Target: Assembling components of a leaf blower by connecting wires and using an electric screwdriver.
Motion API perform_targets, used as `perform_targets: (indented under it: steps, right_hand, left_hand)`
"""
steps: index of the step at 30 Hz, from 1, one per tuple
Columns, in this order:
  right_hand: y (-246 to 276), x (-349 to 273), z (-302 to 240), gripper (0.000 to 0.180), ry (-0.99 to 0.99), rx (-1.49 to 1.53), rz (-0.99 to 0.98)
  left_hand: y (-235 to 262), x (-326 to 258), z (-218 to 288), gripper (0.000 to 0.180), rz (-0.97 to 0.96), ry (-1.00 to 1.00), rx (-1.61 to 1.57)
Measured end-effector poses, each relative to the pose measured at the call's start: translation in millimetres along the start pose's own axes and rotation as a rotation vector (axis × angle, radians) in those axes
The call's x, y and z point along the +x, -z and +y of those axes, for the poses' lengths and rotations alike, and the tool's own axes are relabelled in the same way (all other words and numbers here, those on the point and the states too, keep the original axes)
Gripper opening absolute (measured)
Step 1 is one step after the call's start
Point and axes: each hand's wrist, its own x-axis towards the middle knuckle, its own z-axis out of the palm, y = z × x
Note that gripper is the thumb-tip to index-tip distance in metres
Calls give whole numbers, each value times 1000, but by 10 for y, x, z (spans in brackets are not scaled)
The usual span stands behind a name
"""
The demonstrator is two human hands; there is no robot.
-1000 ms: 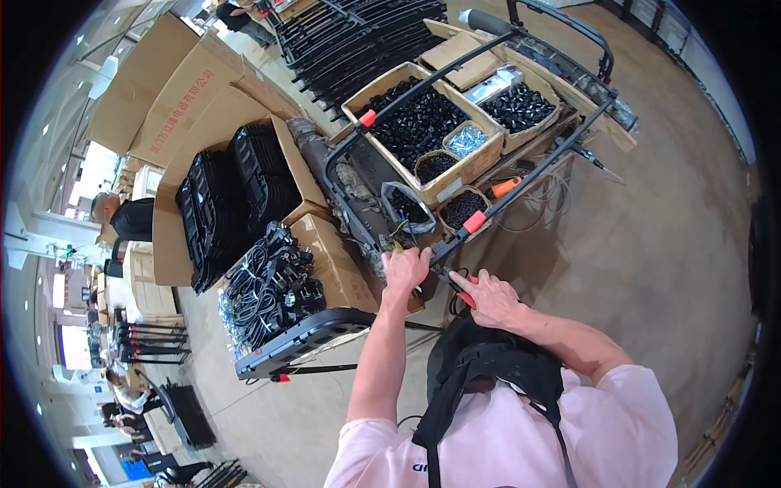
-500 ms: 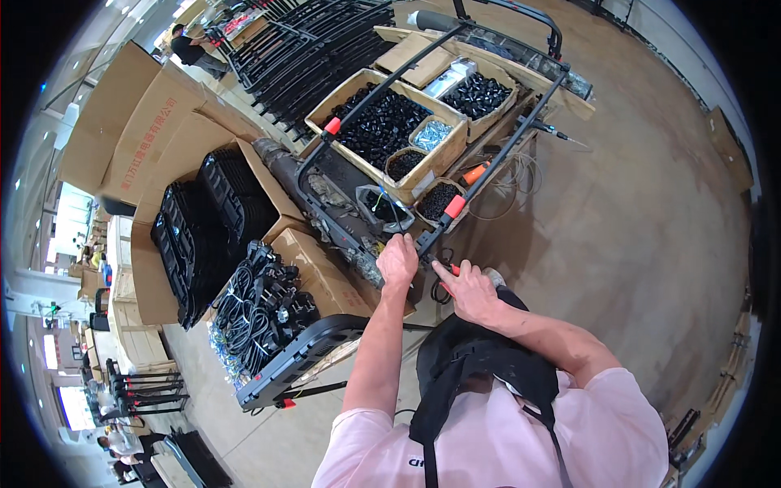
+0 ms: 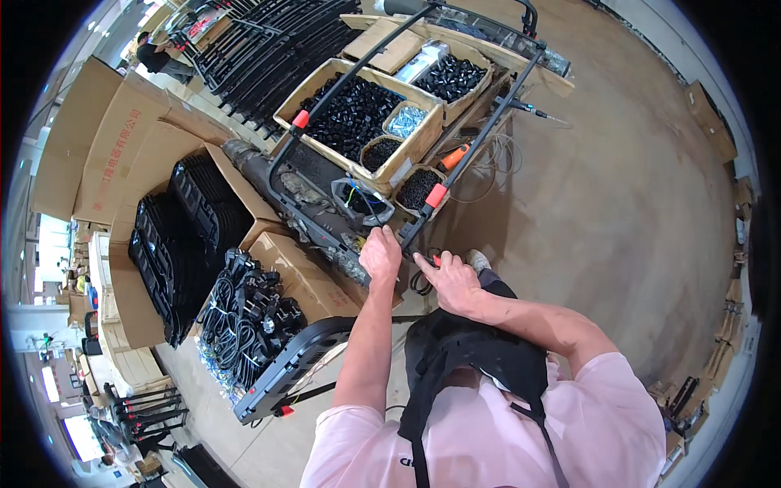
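A black tubular frame [image 3: 478, 138] with red bands on its rails lies across boxes of parts, its near crossbar just ahead of my hands. My left hand [image 3: 381, 256] is closed at this near end, beside the frame's corner. A thin dark cable [image 3: 373, 213] runs up from its fingers toward a plastic bag [image 3: 362, 201]; the fingers hide the rest. Close on the right, my right hand [image 3: 453, 283] is curled round a red-handled tool [image 3: 437, 260], its kind mostly hidden. The right index finger stretches toward the frame's corner.
A wooden box [image 3: 305, 134] of black plastic parts stands beneath the frame, with small bins of screws. On the left are a large carton [image 3: 126, 281] of black mouldings and a heap of coiled power cords [image 3: 244, 317]. An orange tool [image 3: 453, 158] lies right of the bins.
The view has shifted, so the frame and boxes sit slightly further left and higher. Both hands stay at the frame's near corner, and the red-handled tool shows less now.
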Motion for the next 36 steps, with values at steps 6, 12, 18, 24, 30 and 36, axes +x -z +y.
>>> perform_targets:
  steps: [6, 12, 18, 24, 30, 36]
  right_hand:
    - [73, 72, 48, 75, -36, 20, -60]
    - [-311, 219, 846, 100, -249, 1517, -647]
    - [-94, 365, 684, 90, -62, 654, -539]
    - [17, 166, 907, 53, -139, 504, -616]
    - [-259, 634, 1197, 47, -330, 354, -597]
    - [-1603, 1381, 1142, 55, -313, 782, -444]
  left_hand:
    - [-45, -12, -107, 44, 39, 31, -46]
    - [-29, -38, -5, 45, 33, 65, -39]
    - [-8, -43, -34, 43, 7, 99, -22]
    - [-17, -28, 17, 44, 45, 117, -30]
    - [-9, -17, 48, 32, 129, 117, -64]
    - [136, -5, 87, 31, 16, 214, -80]
